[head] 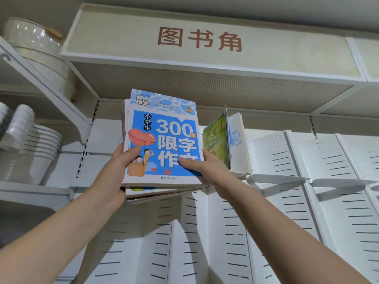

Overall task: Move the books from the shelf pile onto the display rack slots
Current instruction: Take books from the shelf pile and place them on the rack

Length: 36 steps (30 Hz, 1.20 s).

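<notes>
I hold a stack of several books [162, 140] up in front of the white display rack [287, 181]. The top book has a blue cover with a heart-shaped balloon and large white characters. My left hand [121, 167] grips the stack's lower left edge, thumb on the cover. My right hand [203, 169] grips the lower right corner, thumb across the cover. Just right of the stack, a green-covered book [216, 138] stands in an upper rack slot, with another blue-and-white book [235, 136] behind it.
White slotted rack dividers [336, 160] and small ledges [276, 178] run to the right and below. A sign panel with brown characters [200, 39] hangs overhead. On the left shelf stand stacked white cups [39, 144] and bowls [41, 52].
</notes>
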Tool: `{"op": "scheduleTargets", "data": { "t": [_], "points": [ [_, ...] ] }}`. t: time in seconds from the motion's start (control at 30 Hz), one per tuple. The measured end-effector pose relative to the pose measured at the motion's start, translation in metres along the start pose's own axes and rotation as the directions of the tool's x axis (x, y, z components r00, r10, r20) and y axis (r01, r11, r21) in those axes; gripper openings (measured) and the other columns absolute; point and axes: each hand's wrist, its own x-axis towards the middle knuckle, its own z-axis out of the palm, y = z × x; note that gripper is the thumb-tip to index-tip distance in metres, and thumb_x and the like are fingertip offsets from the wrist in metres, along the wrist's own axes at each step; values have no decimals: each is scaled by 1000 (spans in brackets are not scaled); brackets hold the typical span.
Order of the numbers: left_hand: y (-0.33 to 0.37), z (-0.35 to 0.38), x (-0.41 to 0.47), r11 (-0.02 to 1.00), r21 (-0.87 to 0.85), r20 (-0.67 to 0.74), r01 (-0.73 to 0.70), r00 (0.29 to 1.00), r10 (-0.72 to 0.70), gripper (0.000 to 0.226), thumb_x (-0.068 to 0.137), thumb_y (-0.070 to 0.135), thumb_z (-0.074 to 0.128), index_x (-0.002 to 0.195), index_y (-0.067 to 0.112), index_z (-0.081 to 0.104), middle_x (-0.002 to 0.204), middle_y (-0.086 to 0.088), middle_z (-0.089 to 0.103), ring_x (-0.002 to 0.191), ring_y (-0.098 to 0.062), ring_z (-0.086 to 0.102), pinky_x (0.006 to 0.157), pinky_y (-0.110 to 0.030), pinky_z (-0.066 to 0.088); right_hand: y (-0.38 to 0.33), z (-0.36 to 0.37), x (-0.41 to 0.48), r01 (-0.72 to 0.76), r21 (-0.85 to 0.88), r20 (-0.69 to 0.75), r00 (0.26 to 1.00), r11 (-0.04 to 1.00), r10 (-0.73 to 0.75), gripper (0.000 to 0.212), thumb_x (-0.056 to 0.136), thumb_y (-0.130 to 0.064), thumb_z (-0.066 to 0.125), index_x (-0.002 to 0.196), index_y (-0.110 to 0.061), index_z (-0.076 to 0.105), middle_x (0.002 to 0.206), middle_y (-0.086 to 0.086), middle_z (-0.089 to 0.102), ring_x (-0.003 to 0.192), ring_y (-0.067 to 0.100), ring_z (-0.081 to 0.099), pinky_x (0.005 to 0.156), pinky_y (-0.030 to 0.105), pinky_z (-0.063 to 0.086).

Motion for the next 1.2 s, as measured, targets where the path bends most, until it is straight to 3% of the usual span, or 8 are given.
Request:
{"op": "scheduleTargets", "data": {
  "t": [0.3,0.43,0.6,0.7,0.83,0.93,1.1,1.2],
  "points": [
    [-1,1,-1,990,19,58,141,988,-142,57,70,55,59,117,24,63,106,-7,72,95,-29,69,76,-50,56,7,5,-22,86,188,-248,968,978,-38,35,77,-14,75,106,-14,56,100,2,71,87,19,71,73,31,59],
    [3,-9,6,989,134,-31,66,998,-63,71,56,68,70,114,27,65,110,-4,71,101,-28,66,95,-50,47,5,5,-20,70,258,-279,960,964,5,40,78,-9,74,114,-7,56,108,10,70,92,27,70,83,43,57],
    [-3,-13,14,981,193,-200,-15,978,55,36,78,48,68,99,20,69,101,-6,72,97,-28,67,93,-48,49,-2,1,-14,82,318,-294,956,944,16,43,81,-7,71,120,-3,51,110,13,69,95,29,70,79,42,58],
    [0,-14,21,974,215,-248,-75,960,129,51,70,55,69,103,17,67,104,-6,71,98,-28,66,95,-48,48,-12,-9,0,142,345,-388,922,928,3,38,82,-3,69,116,-3,54,111,15,69,96,31,69,83,51,55],
    [12,-26,24,922,353,-298,-158,915,271,34,82,45,63,96,14,64,93,-6,70,83,-22,67,75,-24,56,-24,-45,22,237,187,-659,750,953,-57,31,80,-4,70,99,-11,48,111,11,66,92,26,68,83,46,56],
    [14,-38,24,921,344,-329,-184,895,302,35,85,39,62,108,13,62,103,-9,69,85,-23,66,76,-32,53,-18,-66,32,129,-59,-731,670,990,-131,33,80,-11,71,99,-14,43,106,5,64,91,23,65,84,43,54],
    [7,-46,22,957,254,-342,-142,912,227,32,87,35,61,109,12,59,85,3,66,62,-7,65,48,-17,49,11,-69,43,-42,-301,-720,666,953,-198,30,85,-12,63,106,-9,42,99,4,59,80,21,56,67,32,44],
    [6,-51,22,968,219,-319,-124,928,191,40,85,39,63,113,10,61,98,-4,70,73,-13,69,64,-25,53,21,-67,50,-140,-422,-718,655,896,-235,33,88,-15,60,111,-6,39,108,11,62,83,27,57,67,34,44]
  ]
}}
